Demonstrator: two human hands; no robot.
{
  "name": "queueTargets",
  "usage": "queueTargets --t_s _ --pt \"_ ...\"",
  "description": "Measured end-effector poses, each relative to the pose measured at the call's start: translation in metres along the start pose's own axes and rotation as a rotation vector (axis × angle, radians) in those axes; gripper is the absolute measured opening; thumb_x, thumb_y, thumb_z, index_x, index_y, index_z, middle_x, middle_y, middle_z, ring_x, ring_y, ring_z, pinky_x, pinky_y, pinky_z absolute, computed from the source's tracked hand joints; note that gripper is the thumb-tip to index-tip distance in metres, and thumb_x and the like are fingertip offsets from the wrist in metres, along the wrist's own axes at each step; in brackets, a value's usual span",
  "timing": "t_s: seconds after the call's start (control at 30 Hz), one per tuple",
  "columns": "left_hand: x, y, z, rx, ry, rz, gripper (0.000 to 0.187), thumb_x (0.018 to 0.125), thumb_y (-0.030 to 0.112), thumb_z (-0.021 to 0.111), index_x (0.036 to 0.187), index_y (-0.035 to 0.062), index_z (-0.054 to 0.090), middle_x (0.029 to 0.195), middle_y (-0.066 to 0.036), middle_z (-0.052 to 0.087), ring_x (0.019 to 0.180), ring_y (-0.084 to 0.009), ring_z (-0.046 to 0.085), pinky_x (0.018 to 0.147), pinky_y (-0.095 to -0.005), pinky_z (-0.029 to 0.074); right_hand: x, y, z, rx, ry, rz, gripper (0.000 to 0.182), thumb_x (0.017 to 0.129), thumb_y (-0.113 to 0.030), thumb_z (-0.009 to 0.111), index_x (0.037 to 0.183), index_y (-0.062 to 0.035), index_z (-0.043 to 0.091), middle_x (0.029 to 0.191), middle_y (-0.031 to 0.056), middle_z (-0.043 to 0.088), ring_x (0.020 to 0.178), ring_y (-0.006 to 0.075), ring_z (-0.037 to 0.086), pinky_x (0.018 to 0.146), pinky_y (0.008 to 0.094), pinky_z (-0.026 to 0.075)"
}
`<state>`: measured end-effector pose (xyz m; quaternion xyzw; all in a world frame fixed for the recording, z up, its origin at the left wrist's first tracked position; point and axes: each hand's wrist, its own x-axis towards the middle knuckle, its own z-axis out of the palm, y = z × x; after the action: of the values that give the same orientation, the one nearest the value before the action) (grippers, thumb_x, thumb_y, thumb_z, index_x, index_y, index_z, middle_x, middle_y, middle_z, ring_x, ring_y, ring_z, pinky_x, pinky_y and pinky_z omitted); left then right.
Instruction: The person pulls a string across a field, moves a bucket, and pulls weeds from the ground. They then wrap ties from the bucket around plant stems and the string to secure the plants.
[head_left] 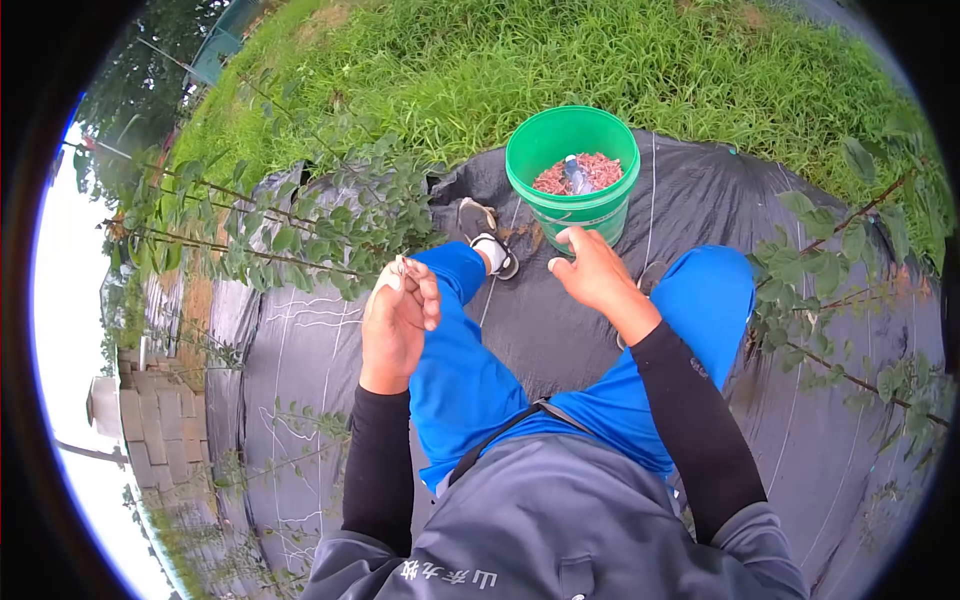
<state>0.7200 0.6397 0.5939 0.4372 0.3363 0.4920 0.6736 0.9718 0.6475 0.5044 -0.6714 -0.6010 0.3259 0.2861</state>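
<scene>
My left hand (400, 322) is raised over my left knee, its fingers curled and the thumb pressed to the forefinger. Something tiny may be at the fingertips, too small to name. My right hand (598, 278) is just in front of the green bucket (575, 207), thumb and forefinger apart, with nothing visible between them; its other fingers are partly hidden. Inside the bucket lies a heap of small pinkish-red pieces (604, 170), with a clear bluish plastic item (577, 176) on top.
Black ground sheet (540, 340) lies under my feet. Leafy branches (300, 225) reach in from the left, and more branches (850, 250) from the right. Tall grass (430, 80) grows behind the bucket. A block wall (165, 420) stands at the far left.
</scene>
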Motion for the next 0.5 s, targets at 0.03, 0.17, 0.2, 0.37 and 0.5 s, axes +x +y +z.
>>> queueTargets --t_s 0.03,0.17,0.2,0.37,0.5 --pt "0.006 -0.004 0.005 0.024 -0.003 -0.017 0.028 0.087 0.032 0.051 0.097 0.0064 0.051 0.078 -0.002 0.05 0.064 -0.0112 0.048 0.05 -0.0225 0.037 -0.004 -0.003 -0.001 -0.015 -0.034 0.008 0.043 0.08 -0.027 0.06 0.116 -0.0059 0.049 0.115 0.018 0.051 0.108 0.0339 0.051 0.09 0.0425 0.041" --pt "0.045 -0.021 0.037 0.231 0.06 -0.118 0.027 0.091 0.025 0.047 0.105 0.0024 0.052 0.075 0.0 0.051 0.063 -0.0083 0.048 0.049 -0.0212 0.036 -0.016 -0.007 0.004 -0.183 -0.183 -0.039 0.042 0.08 -0.03 0.06 0.115 -0.0065 0.05 0.114 0.0182 0.052 0.104 0.0333 0.053 0.087 0.0433 0.042" --pt "0.06 -0.027 0.042 0.263 0.031 -0.116 0.027 0.092 0.024 0.048 0.109 0.0025 0.052 0.076 0.001 0.052 0.063 -0.0074 0.048 0.049 -0.0208 0.037 -0.02 -0.004 0.008 -0.202 -0.218 -0.041 0.041 0.08 -0.029 0.06 0.114 -0.0066 0.051 0.111 0.0188 0.053 0.102 0.0328 0.055 0.086 0.0436 0.043" --pt "0.18 -0.068 0.058 0.339 0.0 -0.001 0.042 0.089 0.017 0.055 0.126 0.0002 0.042 0.089 -0.004 0.058 0.071 -0.01 0.055 0.061 -0.0235 0.046 -0.04 -0.002 0.019 -0.246 -0.45 -0.12 0.036 0.079 -0.026 0.063 0.105 -0.001 0.057 0.104 0.0194 0.058 0.101 0.0349 0.056 0.084 0.0451 0.044" --pt "0.245 -0.105 0.062 0.697 0.08 -0.314 0.064 0.085 0.014 0.057 0.138 -0.0031 0.025 0.119 -0.017 0.054 0.108 -0.0266 0.054 0.092 -0.0364 0.041 -0.085 -0.012 -0.012 0.423 -0.438 -0.313 0.036 0.08 -0.021 0.063 0.108 -0.0004 0.057 0.104 0.017 0.059 0.093 0.0272 0.06 0.078 0.0382 0.047"
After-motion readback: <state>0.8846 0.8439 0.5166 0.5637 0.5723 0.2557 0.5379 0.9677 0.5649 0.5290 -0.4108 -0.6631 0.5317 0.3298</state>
